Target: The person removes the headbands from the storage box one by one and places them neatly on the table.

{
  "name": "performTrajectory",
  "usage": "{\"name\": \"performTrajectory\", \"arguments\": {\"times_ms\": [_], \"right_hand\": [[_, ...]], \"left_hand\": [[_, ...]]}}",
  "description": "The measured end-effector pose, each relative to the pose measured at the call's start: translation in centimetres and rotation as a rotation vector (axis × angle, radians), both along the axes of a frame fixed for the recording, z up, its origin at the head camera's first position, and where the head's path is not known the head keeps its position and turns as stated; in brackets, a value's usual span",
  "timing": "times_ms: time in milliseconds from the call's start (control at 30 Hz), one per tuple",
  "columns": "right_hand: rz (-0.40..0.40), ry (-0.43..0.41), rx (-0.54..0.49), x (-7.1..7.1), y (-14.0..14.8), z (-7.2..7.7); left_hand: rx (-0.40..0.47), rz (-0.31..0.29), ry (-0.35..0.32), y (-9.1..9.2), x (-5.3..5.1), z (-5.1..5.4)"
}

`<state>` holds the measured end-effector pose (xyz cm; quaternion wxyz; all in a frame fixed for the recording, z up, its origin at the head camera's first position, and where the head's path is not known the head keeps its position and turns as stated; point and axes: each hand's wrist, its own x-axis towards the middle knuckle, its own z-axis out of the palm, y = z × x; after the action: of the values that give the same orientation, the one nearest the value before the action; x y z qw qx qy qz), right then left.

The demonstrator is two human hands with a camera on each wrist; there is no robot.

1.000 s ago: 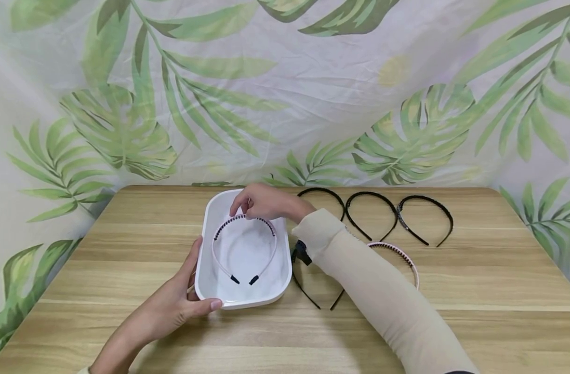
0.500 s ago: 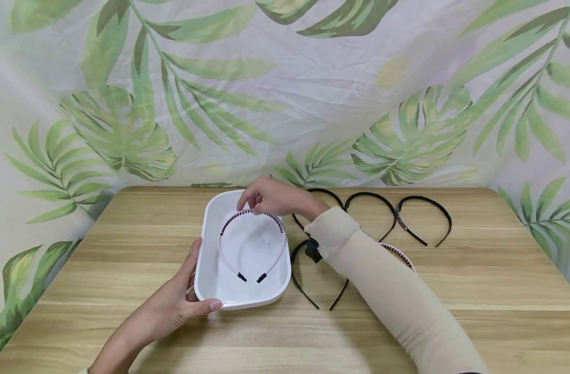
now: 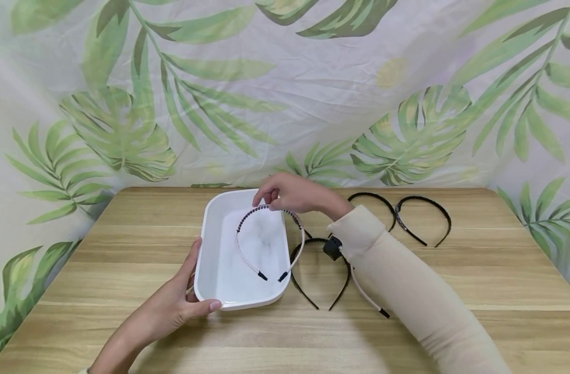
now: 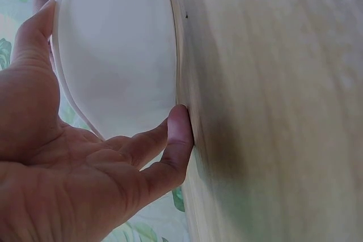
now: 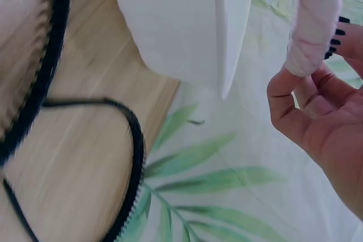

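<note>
My left hand point(image 3: 174, 301) grips the near left corner of a white plastic basin point(image 3: 219, 254), thumb on the near rim and fingers along the left side. The left wrist view shows those bent fingers against the basin's outer wall. Between thumb and fingers, my right hand point(image 3: 294, 193) pinches the top of a pale pink headband point(image 5: 317, 21) with dark comb teeth. The headband hangs over the basin's right part, its two black tips pointing towards me. One side of it overlaps the right rim. Whether it touches the basin, I cannot tell.
Right of the basin lies a black headband point(image 3: 308, 296). Another pink headband point(image 3: 369, 297) is partly hidden by the right sleeve. Further back lie more black headbands point(image 3: 422, 198), one mostly behind the right hand and forearm. A leaf-patterned cloth point(image 3: 313, 78) hangs behind the wooden table point(image 3: 140, 249).
My right hand has moved to the right with the pink headband, from the middle of the basin to its right rim. The left hand and the basin have stayed put.
</note>
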<state>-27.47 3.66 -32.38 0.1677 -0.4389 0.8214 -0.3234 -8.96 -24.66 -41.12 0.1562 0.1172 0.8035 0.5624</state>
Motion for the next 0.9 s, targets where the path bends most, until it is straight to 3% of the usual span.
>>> {"name": "performTrajectory", "arguments": {"times_ms": [400,900], "right_hand": [[-0.034,0.059,0.015,0.8,4.8,0.3],[-0.127,0.086,0.012,2.0,11.7,-1.2]], "left_hand": [[-0.01,0.013,-0.02,-0.1,0.1,0.0],[-0.018,0.008,-0.011,-0.2,0.0,0.0]]}}
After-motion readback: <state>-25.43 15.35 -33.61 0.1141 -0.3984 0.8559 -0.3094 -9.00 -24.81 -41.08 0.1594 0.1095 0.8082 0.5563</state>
